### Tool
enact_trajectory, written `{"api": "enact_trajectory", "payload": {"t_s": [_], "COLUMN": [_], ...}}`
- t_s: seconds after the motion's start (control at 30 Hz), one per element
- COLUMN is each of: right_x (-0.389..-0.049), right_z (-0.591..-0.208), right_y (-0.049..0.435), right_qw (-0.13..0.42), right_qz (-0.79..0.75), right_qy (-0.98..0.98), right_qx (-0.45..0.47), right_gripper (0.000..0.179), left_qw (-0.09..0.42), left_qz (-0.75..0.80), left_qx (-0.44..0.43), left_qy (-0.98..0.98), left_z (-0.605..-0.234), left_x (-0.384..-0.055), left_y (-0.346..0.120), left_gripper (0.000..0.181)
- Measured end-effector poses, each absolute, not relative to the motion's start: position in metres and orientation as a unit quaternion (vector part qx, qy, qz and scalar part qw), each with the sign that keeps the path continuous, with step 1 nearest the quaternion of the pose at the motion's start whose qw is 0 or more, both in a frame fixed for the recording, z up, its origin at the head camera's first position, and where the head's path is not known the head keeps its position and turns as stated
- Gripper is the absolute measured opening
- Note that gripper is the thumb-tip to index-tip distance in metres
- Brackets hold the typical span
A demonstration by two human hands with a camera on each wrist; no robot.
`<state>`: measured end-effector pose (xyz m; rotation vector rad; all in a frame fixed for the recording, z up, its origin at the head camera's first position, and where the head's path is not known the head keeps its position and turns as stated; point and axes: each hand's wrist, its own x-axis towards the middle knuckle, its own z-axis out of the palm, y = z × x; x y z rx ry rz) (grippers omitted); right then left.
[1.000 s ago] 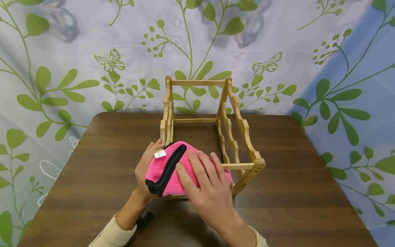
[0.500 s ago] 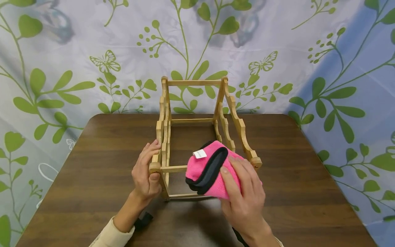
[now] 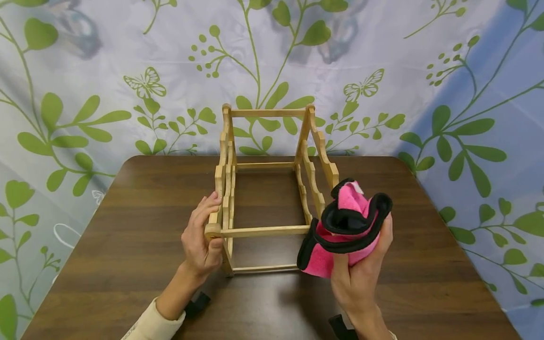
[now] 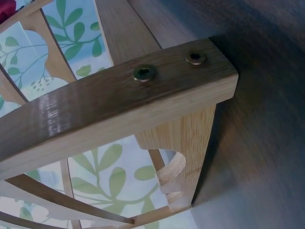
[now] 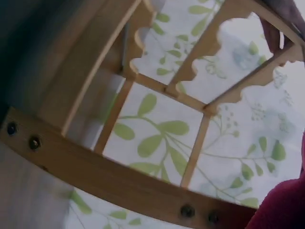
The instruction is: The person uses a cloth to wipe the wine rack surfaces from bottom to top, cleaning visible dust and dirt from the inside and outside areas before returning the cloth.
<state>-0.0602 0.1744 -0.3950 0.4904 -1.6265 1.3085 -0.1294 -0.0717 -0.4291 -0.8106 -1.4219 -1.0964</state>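
A light wooden rack (image 3: 263, 231) with wavy, scalloped rails stands on the table. My left hand (image 3: 200, 238) grips its near left corner, fingers along the outer side and thumb at the front. In my right hand (image 3: 361, 283) is a bunched pink cloth (image 3: 318, 259) with black edging and a white tag, held at the rack's near right corner, which it hides in the head view. The left wrist view shows a rack leg (image 4: 95, 95) with two bolts. The right wrist view has the cloth (image 5: 281, 205) at lower right, beside a bolted rack bar (image 5: 119, 179).
The dark brown wooden table (image 3: 425, 264) spreads out on both sides of the rack. A patterned fabric backdrop (image 3: 272, 56) with green leaves hangs behind it. Black straps (image 3: 197, 304) show near the wrists.
My right hand has moved the cloth rightward along the rack's front bar to the right corner, turning it over so the black edge faces up. My left hand stays at the left corner.
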Motion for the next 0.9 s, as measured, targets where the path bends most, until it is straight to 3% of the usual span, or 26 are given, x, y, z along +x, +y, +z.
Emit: {"api": "enact_trajectory", "payload": {"t_s": [0.33, 0.5, 0.77, 0.9], "right_x": [-0.054, -0.047, -0.033, -0.03], "right_z": [-0.41, -0.438, -0.469, -0.465], "right_y": [0.167, 0.176, 0.2, 0.213], "right_qw": [0.439, 0.368, 0.25, 0.149], "right_qz": [0.596, 0.622, 0.498, 0.366], "right_qy": [-0.651, -0.679, -0.829, -0.916], "right_qx": [0.165, 0.125, -0.049, -0.07], "right_gripper": [0.053, 0.065, 0.073, 0.057], "left_qw": [0.546, 0.549, 0.554, 0.557], "left_qz": [-0.473, -0.467, -0.465, -0.466], "left_qx": [-0.338, -0.336, -0.333, -0.334], "left_qy": [-0.603, -0.607, -0.604, -0.601], "left_z": [-0.431, -0.432, -0.431, -0.431], "left_x": [-0.129, -0.131, -0.131, -0.131], "left_y": [-0.074, -0.074, -0.073, -0.073], "left_gripper": [0.061, 0.061, 0.06, 0.06]}}
